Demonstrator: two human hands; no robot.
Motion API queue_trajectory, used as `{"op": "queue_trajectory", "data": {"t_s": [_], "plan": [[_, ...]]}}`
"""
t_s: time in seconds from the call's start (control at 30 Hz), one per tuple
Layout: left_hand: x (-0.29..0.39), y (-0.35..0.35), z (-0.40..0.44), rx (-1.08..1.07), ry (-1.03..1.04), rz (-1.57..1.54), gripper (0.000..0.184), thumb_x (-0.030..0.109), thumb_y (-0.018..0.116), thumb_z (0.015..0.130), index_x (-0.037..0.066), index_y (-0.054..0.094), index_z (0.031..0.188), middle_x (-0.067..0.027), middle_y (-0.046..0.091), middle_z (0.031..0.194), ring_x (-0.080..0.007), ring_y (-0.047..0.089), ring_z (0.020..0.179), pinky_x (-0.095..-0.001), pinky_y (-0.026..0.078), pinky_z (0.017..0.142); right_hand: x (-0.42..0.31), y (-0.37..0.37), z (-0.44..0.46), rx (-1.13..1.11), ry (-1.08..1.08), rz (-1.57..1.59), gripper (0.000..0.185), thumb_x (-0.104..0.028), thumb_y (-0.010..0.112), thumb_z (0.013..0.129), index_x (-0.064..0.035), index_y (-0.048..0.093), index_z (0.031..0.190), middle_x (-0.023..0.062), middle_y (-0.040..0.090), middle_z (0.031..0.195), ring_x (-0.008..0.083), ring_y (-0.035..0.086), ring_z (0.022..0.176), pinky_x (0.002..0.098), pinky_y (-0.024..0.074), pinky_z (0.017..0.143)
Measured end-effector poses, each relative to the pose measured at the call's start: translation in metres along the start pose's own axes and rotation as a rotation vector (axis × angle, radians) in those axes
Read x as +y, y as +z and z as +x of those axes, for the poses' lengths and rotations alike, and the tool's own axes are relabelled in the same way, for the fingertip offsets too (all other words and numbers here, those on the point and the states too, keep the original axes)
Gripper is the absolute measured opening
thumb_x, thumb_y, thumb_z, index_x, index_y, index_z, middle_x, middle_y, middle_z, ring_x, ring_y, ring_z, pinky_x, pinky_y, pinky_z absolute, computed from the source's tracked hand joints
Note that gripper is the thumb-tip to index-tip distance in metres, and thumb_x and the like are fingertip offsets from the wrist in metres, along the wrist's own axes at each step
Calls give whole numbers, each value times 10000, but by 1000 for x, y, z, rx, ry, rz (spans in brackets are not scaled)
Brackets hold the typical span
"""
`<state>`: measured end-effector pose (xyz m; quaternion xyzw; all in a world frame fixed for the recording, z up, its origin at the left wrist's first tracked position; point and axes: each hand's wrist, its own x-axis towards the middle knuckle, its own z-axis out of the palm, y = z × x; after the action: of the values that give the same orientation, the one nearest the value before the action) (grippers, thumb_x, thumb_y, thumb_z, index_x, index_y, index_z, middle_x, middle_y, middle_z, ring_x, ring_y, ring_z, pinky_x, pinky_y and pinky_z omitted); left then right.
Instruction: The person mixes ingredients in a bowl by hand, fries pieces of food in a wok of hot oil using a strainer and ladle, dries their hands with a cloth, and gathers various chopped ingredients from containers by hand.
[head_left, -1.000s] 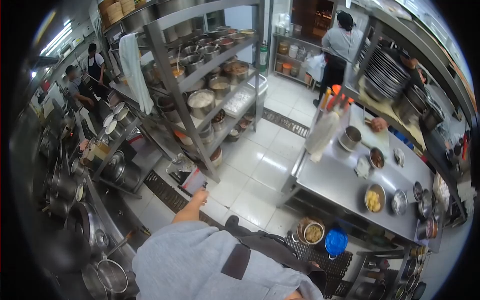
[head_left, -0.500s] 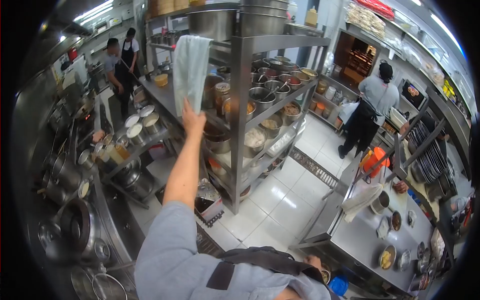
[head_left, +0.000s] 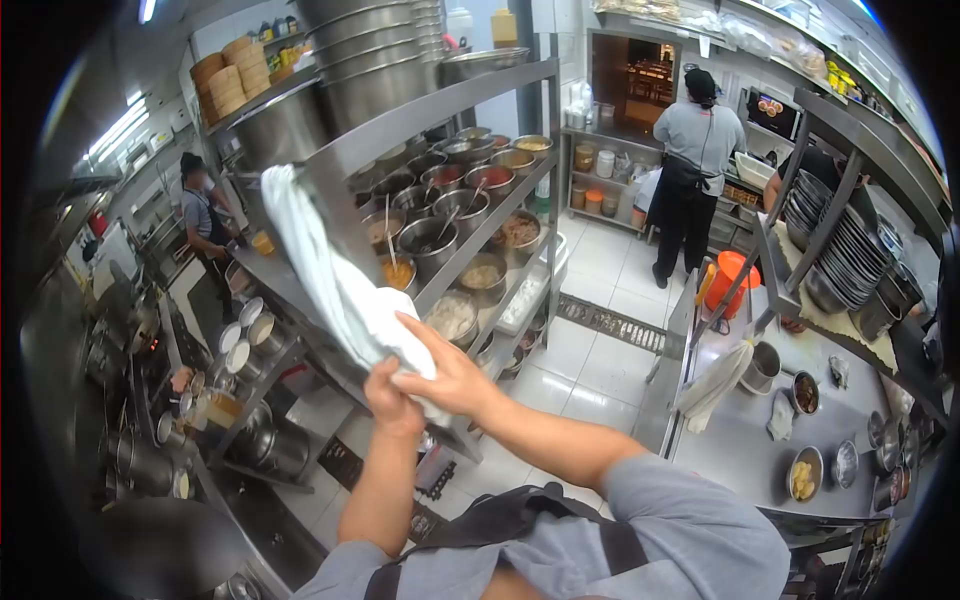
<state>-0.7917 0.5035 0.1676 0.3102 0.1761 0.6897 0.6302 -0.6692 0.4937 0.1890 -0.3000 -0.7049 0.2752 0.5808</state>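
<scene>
Clamped on the pale cloth (head_left: pixel 345 290) with left hand (head_left: pixel 394 402) and right hand (head_left: pixel 455 376), best pressed evenly, without sharply tugging the upper end.

Head view: no text, label, brand, number or sign is showing legibly.
</scene>
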Motion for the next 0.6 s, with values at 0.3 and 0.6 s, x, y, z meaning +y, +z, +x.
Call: {"op": "queue_trajectory", "data": {"t_s": [0.3,0.6], "plan": [[-38,-29,17,-579,-494,972,548,136,631,761,48,417,1258,-115,465,1253,-221,468,1139,-373,379,963,13,-47,62,-104,-264,-33,216,-159,634,754,-16,605,913,139,603,817,306,610,784,362,481,671],[35,17,16,-431,-197,1326,545,137,643,748,21,437,1239,-87,486,1205,-197,500,1079,-369,422,908,52,-45,52,-286,-240,-150,236,-188,629,764,-48,483,885,156,585,740,362,583,662,433,458,561]]}}
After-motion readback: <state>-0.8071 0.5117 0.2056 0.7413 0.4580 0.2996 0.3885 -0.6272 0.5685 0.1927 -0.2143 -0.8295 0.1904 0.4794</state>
